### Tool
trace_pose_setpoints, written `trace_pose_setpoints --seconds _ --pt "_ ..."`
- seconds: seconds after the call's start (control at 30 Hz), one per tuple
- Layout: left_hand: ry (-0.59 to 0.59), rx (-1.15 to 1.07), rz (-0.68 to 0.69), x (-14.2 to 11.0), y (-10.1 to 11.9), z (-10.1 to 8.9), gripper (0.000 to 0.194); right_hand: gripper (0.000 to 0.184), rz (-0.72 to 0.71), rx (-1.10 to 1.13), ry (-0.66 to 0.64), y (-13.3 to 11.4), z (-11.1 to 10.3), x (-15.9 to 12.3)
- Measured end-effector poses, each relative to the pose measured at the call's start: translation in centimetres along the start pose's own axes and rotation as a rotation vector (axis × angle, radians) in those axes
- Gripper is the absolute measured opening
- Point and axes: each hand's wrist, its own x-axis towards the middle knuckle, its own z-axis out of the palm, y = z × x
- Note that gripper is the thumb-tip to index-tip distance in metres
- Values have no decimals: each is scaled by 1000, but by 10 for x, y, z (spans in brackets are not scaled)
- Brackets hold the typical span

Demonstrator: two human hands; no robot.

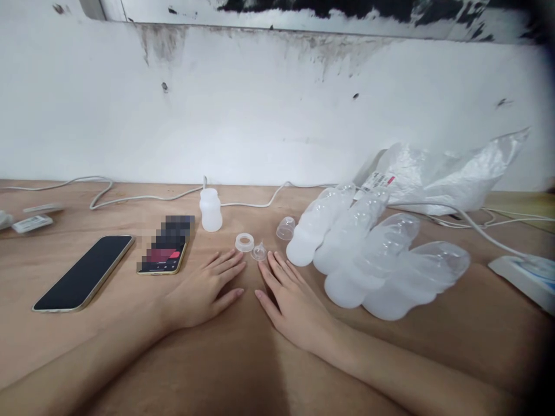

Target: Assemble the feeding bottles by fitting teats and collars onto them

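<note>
Both of my hands lie flat on the wooden table (243, 370), fingers stretched out and empty. My left hand (203, 289) rests just right of a lit phone (165, 251). My right hand (288, 300) lies beside it, fingertips close to a small clear nipple piece (259, 252) and a white screw ring (244, 242). A small white bottle (210, 210) stands upright behind them. A clear cap (285, 228) lies to the right of the ring. Several white bottles in clear plastic sleeves (373, 260) lie on their sides at the right.
A dark phone (84, 273) lies face up at the left. White cables (130, 197) run along the wall. A crumpled plastic bag (451, 173) sits at the back right, a white device (524, 277) at the right edge, and small white items (32, 222) at the far left.
</note>
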Motion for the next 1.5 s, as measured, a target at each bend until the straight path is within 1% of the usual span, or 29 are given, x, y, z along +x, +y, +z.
trace_pose_setpoints --seconds 0.33,0.57,0.9,0.97,1.03,1.1,1.13,1.23,1.33,1.43,1.5 --pt "-16 19 -14 0 2 -2 52 54 -33 -15 55 1 1 1" --pt "-34 43 -24 0 3 -3 53 55 -17 -27 34 0 0 1" --pt "-15 14 -13 -1 2 -1 51 55 -4 28 26 -1 -2 1" --pt "48 -2 -19 0 2 -2 51 54 10 63 36 1 -4 1" --pt "163 -10 -40 3 3 -3 50 53 -3 94 68 2 -5 4" --pt "261 21 -57 11 4 -4 49 52 -58 94 111 5 -5 8" --pt "285 52 -60 15 3 -3 48 50 -93 83 128 6 -4 10" --pt "274 143 -79 27 1 2 50 46 -157 46 146 9 0 14" --pt "254 150 -117 31 -3 10 47 48 -162 49 173 10 2 14" --pt "295 90 -127 30 -6 15 38 44 -197 79 230 9 1 12" --pt "314 67 -119 29 -6 14 28 41 -222 117 257 9 0 11"
